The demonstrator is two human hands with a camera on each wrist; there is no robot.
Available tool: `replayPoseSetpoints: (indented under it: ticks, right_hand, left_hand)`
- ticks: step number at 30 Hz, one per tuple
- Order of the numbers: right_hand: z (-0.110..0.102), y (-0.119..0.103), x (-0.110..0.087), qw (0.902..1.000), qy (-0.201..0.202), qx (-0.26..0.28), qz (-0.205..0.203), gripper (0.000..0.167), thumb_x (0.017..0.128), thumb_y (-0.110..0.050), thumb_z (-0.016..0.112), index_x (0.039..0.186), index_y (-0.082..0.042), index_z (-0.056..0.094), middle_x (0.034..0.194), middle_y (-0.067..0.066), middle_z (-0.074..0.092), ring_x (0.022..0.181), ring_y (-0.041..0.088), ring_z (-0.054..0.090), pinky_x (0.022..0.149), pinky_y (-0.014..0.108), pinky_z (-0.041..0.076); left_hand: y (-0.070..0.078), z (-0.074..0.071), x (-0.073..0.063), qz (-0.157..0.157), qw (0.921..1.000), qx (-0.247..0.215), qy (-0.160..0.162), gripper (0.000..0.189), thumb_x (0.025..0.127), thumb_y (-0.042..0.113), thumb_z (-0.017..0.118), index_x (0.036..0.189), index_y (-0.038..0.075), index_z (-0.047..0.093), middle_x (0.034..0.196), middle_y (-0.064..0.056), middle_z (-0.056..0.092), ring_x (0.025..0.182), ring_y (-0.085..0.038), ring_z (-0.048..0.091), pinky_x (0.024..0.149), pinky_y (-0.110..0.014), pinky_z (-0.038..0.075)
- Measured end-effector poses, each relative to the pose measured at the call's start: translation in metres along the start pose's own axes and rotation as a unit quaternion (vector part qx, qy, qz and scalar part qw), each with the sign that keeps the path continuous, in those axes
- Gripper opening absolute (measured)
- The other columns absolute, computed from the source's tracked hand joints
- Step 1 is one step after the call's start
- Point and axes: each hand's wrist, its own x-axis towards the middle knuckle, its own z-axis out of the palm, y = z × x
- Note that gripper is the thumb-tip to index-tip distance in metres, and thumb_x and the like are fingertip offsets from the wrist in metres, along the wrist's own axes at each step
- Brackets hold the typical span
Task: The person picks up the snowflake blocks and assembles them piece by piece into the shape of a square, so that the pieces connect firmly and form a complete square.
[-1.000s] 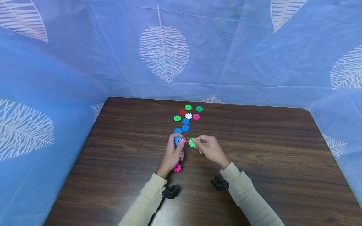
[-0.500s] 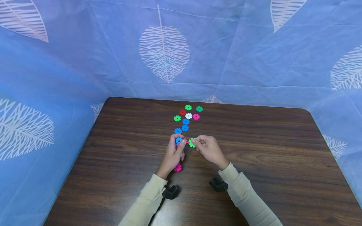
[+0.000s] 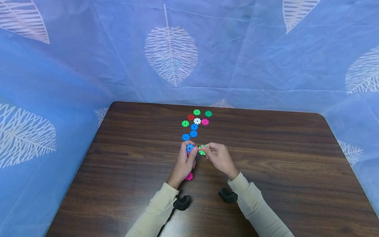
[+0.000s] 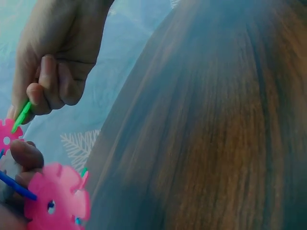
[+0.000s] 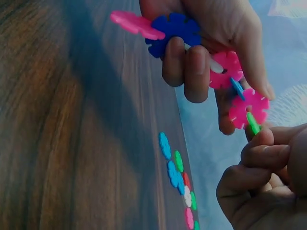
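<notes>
My left hand (image 3: 184, 161) grips a chain of slotted plastic snowflake discs. In the right wrist view the chain has a pink end disc (image 5: 249, 108), a light blue disc (image 5: 237, 88), another pink disc (image 5: 226, 70), a white disc (image 5: 215, 65), a dark blue disc (image 5: 173, 34) and a far pink disc (image 5: 136, 25). My right hand (image 3: 220, 158) pinches a light green disc (image 3: 202, 150) between thumb and fingers. The green disc's edge meets the pink end disc near its centre; whether their slots interlock I cannot tell. Fingers hide part of the chain.
Several loose discs lie beyond my hands on the dark wooden table (image 3: 281, 171), among them blue (image 3: 186, 137), white (image 3: 197, 121), red (image 3: 190, 117) and pink (image 3: 205, 122) ones. A blue leaf-patterned cloth (image 3: 237, 59) hangs behind the table.
My left hand has shifted slightly right with the chain, bringing its pink end closer against the green disc. My right hand has hardly moved. The loose discs lie as before.
</notes>
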Motion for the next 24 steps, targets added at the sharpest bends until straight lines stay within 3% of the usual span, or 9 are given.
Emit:
replayPoseSetpoints:
  ticks: [2,5,10,14,19,24]
  right_hand:
    - [0.000,-0.001,-0.001,1.0000,-0.001,-0.003,-0.003,0.027,0.095,-0.029,0.058,0.086,-0.005,0.067,0.068,0.016,0.060,0.040,0.008,0.032,0.038,0.020,0.023]
    - [0.000,0.000,-0.001,0.9999,-0.005,0.005,-0.007,0.026,0.095,-0.027,0.058,0.087,-0.005,0.067,0.069,0.018,0.060,0.041,0.007,0.032,0.039,0.019,0.023]
    - [0.000,0.003,0.003,0.9991,-0.033,0.027,-0.005,0.029,0.096,-0.030,0.056,0.089,-0.004,0.066,0.071,0.021,0.058,0.041,0.005,0.031,0.039,0.020,0.025]
    - [-0.001,0.004,0.008,0.9985,-0.052,0.020,0.007,0.032,0.095,-0.035,0.056,0.097,-0.006,0.068,0.072,0.021,0.058,0.042,0.008,0.033,0.040,0.021,0.027]
    - [-0.007,0.011,0.016,0.9987,-0.051,-0.002,-0.001,0.036,0.094,-0.041,0.056,0.099,-0.009,0.069,0.064,0.014,0.056,0.045,0.010,0.037,0.041,0.022,0.030]
    - [-0.015,0.021,0.032,0.9990,-0.019,-0.030,-0.027,0.032,0.094,-0.037,0.059,0.099,-0.007,0.069,0.064,0.014,0.059,0.047,0.009,0.040,0.043,0.023,0.034]
  left_hand:
    - [0.000,0.000,0.000,-0.003,1.0000,-0.003,-0.007,0.025,0.101,0.008,0.041,0.119,-0.008,0.034,0.103,-0.037,0.047,0.045,-0.007,0.039,0.043,-0.015,0.036]
    - [0.000,-0.002,0.000,-0.006,0.9999,-0.009,-0.011,0.025,0.101,0.008,0.041,0.120,-0.008,0.034,0.102,-0.033,0.048,0.045,-0.009,0.040,0.043,-0.016,0.038]
    - [-0.001,-0.006,-0.002,-0.014,0.9999,-0.005,-0.002,0.028,0.101,0.010,0.042,0.122,-0.008,0.035,0.085,-0.015,0.050,0.044,-0.018,0.044,0.043,-0.027,0.044]
    - [-0.002,-0.010,-0.002,-0.016,0.9998,0.000,0.009,0.030,0.101,0.010,0.042,0.122,-0.010,0.035,0.067,-0.014,0.047,0.044,-0.031,0.046,0.041,-0.034,0.045]
    - [-0.003,-0.013,-0.002,-0.026,0.9994,0.001,0.024,0.029,0.101,0.011,0.042,0.122,-0.009,0.036,0.058,-0.015,0.047,0.042,-0.018,0.044,0.037,-0.020,0.037]
    - [-0.004,-0.017,-0.002,-0.046,0.9984,-0.007,0.034,0.029,0.101,0.013,0.042,0.123,-0.007,0.036,0.059,-0.013,0.046,0.044,-0.011,0.042,0.038,-0.020,0.037]
